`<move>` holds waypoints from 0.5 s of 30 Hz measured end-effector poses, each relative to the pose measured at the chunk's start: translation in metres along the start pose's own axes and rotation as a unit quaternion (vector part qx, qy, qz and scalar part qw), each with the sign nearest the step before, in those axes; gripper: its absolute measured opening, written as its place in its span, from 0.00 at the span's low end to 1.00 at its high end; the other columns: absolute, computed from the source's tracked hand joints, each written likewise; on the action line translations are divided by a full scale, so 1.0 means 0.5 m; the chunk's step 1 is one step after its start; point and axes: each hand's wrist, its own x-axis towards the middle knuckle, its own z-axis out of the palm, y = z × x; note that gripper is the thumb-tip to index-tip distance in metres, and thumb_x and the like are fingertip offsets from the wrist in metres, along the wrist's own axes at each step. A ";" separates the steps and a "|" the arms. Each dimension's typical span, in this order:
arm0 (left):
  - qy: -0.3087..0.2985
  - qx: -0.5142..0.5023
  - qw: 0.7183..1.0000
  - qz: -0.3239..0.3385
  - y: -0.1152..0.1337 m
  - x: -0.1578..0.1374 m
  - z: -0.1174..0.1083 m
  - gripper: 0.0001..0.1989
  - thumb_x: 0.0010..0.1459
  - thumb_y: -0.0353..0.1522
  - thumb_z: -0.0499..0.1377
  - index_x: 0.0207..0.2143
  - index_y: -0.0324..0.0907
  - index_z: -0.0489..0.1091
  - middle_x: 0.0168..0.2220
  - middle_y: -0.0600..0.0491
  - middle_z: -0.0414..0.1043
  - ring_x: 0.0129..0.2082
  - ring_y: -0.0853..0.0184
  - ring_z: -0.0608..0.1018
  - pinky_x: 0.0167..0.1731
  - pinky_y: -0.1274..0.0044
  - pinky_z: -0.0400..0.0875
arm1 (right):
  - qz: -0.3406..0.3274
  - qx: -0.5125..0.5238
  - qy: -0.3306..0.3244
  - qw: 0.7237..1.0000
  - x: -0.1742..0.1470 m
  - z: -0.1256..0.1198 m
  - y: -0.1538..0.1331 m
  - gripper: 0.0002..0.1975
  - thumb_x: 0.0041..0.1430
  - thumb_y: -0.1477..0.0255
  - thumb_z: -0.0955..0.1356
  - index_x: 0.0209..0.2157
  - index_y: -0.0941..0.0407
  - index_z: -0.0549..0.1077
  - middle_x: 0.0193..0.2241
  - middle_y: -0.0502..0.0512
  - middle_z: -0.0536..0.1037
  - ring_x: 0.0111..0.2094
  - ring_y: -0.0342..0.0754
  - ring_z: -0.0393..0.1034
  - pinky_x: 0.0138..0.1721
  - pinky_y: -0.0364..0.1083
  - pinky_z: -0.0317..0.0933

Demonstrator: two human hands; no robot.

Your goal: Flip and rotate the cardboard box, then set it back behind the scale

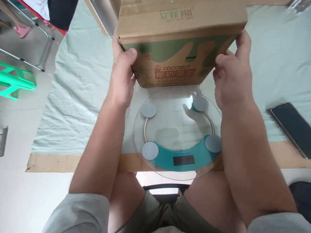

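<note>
A brown cardboard box (181, 27) with a green print and the word COCONUT is held between my two hands, beyond the scale. My left hand (123, 72) grips its left side, thumb on the front face. On the opposite side my right hand (232, 72) has its thumb against the front, with the fingers partly hidden. Nearer to me lies a round glass bathroom scale (167, 129) with grey foot pads and a teal strip. Its display (184, 160) is dark. Whether the box touches the table cannot be made out.
The table (73, 106) has a pale green cloth and a brown front edge, which the scale overhangs. A phone (291, 126) lies to the right. Clear plastic (298, 6) is at the far right. A green stool (17, 79) stands on the floor at left, near another person's foot (22, 30).
</note>
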 end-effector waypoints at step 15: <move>0.038 -0.021 0.999 0.027 0.038 -0.053 0.019 0.30 0.47 0.55 0.68 0.43 0.47 0.65 0.65 0.50 0.74 0.75 0.47 0.72 0.63 0.68 0.80 | 0.066 0.182 0.032 0.981 -0.039 0.032 -0.143 0.49 0.45 0.81 0.63 0.71 0.49 0.60 0.73 0.48 0.73 0.69 0.39 0.71 0.77 0.47 0.66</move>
